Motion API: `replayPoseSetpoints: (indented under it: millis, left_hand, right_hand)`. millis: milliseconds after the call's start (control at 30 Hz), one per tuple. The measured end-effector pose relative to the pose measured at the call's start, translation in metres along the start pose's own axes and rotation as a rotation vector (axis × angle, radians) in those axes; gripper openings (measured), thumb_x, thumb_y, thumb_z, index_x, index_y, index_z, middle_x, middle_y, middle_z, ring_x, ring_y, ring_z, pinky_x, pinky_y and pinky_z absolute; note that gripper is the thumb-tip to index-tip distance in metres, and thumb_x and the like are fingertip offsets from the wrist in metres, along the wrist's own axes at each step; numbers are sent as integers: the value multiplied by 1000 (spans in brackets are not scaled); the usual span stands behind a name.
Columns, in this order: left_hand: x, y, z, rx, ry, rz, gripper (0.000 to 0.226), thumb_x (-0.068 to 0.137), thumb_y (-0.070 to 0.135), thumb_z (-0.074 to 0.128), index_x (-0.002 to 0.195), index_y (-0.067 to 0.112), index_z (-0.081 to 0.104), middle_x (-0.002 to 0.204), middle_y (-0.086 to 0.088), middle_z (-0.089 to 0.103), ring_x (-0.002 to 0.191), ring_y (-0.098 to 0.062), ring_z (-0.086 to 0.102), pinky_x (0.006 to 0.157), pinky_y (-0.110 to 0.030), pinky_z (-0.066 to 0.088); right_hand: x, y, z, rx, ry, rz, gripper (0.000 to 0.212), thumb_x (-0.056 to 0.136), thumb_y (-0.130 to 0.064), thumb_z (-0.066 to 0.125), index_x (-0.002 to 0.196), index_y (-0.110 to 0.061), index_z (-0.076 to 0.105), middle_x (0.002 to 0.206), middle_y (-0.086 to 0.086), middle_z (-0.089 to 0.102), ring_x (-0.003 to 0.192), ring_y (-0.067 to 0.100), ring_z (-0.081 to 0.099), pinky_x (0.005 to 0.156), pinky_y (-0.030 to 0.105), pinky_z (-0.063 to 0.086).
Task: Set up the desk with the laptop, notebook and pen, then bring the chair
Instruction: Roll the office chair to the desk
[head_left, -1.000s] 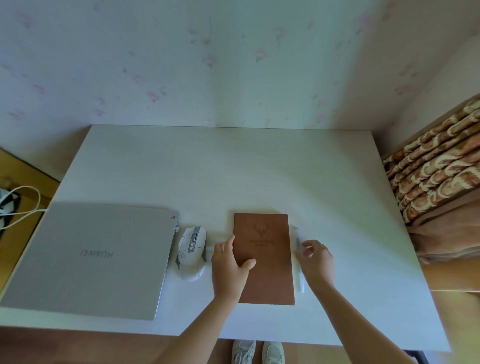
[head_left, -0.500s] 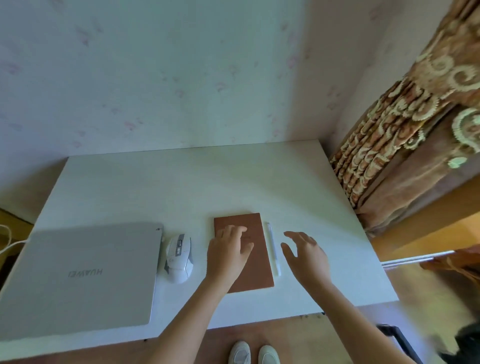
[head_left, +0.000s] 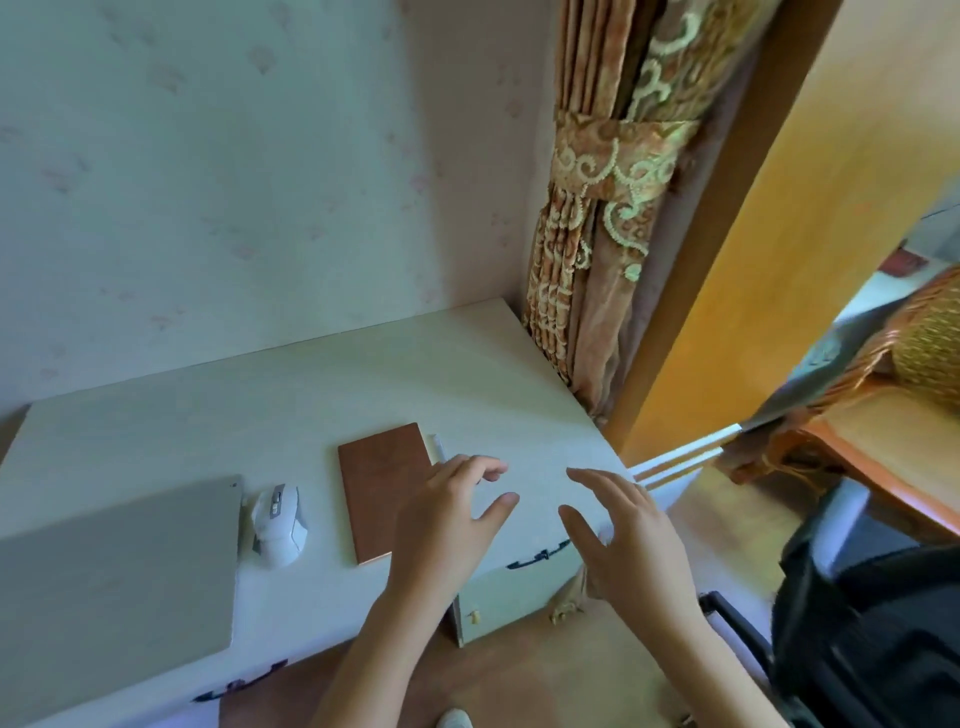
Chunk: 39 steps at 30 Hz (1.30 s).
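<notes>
Both hands have come off the desk items since the earlier frames: the left hand (head_left: 447, 525), which lay on the notebook (head_left: 387, 491) a moment ago, is now lifted with its fingers released and spread, gripping nothing. The right hand (head_left: 631, 540) is likewise raised, fingers loosely fanned and empty. View has swung to the right, bringing a black chair (head_left: 872, 634) into the lower right corner.

Notebook: brown cover, closed, flat on the white desk (head_left: 291, 400), just left of the left fingertips, with the left hand overlapping its right edge in view. Whether skin touches the cover cannot be told.

Pen (head_left: 438, 448): white, lying just beside the notebook's right edge, only its far end visible beyond the left fingers.

Laptop (head_left: 114, 571): grey, lid closed, well left of both hands. A white mouse (head_left: 278, 525) sits between laptop and notebook.

Chair: to the right of the right hand, apart from it, standing off the desk's right end.

A patterned curtain (head_left: 602, 208) hangs beyond the fingers, at the desk's far right corner.
</notes>
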<state>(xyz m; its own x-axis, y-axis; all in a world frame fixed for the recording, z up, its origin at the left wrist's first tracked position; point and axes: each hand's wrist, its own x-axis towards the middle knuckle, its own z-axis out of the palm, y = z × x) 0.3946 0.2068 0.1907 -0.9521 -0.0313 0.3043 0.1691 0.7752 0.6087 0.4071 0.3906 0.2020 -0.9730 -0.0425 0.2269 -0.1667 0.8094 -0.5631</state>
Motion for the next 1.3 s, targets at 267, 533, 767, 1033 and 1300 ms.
replayPoseSetpoints:
  millis: [267,533,767,1033,1300]
  left_hand:
    - [-70,113,41,-9,-25,170,27,78,37,73,102,30,65,96,18,66,91,-5,60,69,-24,49]
    - [-100,239,128,-104,-239,408,30,80,41,70,108,32,64,102,17,66,92,0,54,74,-21,47]
    - [-78,321,216,-210,-380,549,32,81,42,68,111,33,61,105,17,64,100,-7,57,81,-30,50]
    - [-22,378,329,-295,-590,614,43,84,46,64,125,40,54,127,20,57,125,1,42,108,-27,20]
    - [-13,389,394,-65,-763,691,45,78,68,52,117,46,60,113,28,61,115,10,42,111,-28,-8]
  right_hand:
    - [-104,64,-101,-92,136,22,39,82,-32,66,120,-27,60,120,-8,63,111,16,56,91,36,46]
    - [-186,152,-194,-247,316,241,42,79,-29,71,119,-25,61,120,-7,63,114,19,55,97,41,44]
    - [-199,242,-242,-323,431,455,41,80,-30,69,120,-24,61,121,-4,63,122,21,51,99,53,41]
    - [-171,340,-262,-383,449,751,48,79,-29,71,125,-24,57,129,-3,59,135,24,37,107,61,24]
    - [-163,388,-259,-316,310,977,39,88,-50,51,125,-39,53,125,-20,56,129,4,40,112,57,2]
